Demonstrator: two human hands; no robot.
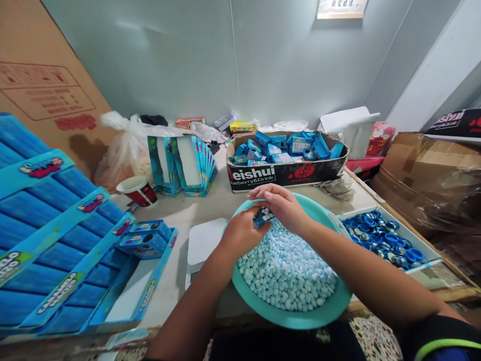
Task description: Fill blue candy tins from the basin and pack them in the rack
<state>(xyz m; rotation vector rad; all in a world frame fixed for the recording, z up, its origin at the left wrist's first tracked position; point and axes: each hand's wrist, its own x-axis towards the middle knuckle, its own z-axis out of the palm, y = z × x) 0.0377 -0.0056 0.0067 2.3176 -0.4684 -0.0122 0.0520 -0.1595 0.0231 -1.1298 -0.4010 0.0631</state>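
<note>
Left hand (244,230): fingers clamped on one small blue container (259,220), tablets (285,281) at its mouth, held over the far part of the turquoise basin (289,321). Right hand (283,205): fingers cupped over that container; whether they grip cannot be told. Basin contents: pale blue and white tablets. Right, on the surface (176,213): white tray (426,264) of blue lids (376,233). Behind: black carton (285,175).

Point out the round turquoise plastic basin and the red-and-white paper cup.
Round turquoise plastic basin (293,320), head view: near inner wall.
Red-and-white paper cup (145,195), head view: printed outer side.
</note>
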